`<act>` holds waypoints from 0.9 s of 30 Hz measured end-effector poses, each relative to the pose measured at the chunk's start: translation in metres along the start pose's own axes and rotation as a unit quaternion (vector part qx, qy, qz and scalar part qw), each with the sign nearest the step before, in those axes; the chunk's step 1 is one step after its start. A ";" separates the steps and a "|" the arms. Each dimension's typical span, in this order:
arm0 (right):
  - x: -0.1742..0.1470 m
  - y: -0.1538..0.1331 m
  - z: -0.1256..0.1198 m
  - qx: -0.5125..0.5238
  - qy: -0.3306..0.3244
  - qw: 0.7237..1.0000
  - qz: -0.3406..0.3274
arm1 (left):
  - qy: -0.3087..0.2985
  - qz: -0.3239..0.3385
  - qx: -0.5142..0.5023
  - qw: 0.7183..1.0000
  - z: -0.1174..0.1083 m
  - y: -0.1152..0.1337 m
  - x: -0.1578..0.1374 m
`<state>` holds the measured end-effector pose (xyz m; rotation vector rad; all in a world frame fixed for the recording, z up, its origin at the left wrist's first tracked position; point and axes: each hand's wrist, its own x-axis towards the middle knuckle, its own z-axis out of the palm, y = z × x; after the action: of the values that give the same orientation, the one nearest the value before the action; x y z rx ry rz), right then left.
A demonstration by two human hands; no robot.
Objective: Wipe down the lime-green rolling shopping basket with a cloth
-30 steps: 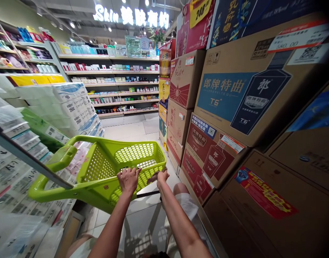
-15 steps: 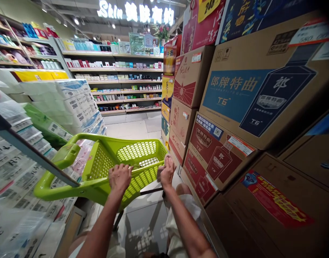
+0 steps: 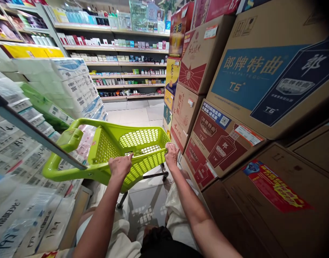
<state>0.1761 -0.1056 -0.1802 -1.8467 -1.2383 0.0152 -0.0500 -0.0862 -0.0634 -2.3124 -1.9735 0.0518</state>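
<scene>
A lime-green plastic shopping cart [image 3: 143,171] stands crosswise in front of me, its handle to the left and its basket narrowing to the right. My left hand [image 3: 120,165] is closed over the near rim of the basket, about midway along. At the narrow right end my right hand [image 3: 172,156] is closed on a small pale cloth [image 3: 169,144], pressed to the corner of the rim. The cloth is mostly hidden by the fingers. No goods show in the visible part of the basket.
Stacked liquor cartons [image 3: 242,71] rise close on the right. Packs of tissue paper [image 3: 75,86] are piled on the left, with a grey bar [image 3: 38,129] crossing in front. Beyond the tiled floor [image 3: 132,116] stand shelves of skincare goods [image 3: 118,64].
The view has tilted down and come nearer the shelves. My right hand has shifted slightly and now sits against the cart's corner. The left hand keeps its place on the rim.
</scene>
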 end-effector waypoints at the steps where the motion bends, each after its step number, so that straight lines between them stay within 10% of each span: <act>1: -0.001 -0.003 0.002 -0.005 0.013 1.000 0.017 | -0.007 -0.004 -0.002 1.000 0.000 0.003 0.000; 8: -0.042 -0.052 0.036 0.023 -0.049 0.986 -0.157 | 0.008 0.004 -0.011 1.000 -0.002 0.014 -0.007; 14: 0.011 -0.001 0.001 -0.042 0.006 0.999 0.024 | 0.037 0.034 -0.023 0.998 0.000 0.011 -0.011; 21: -0.025 -0.048 0.036 0.026 -0.043 0.983 -0.177 | 0.070 0.043 -0.059 0.995 0.003 0.014 -0.012; 27: 0.008 -0.015 0.010 -0.022 -0.004 0.999 -0.035 | 0.329 -0.027 -0.244 0.912 0.002 -0.013 -0.038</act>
<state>0.1644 -0.0914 -0.1730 -1.8411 -1.3165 -0.0431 -0.0694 -0.1218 -0.0660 -2.0786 -1.7982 -1.1828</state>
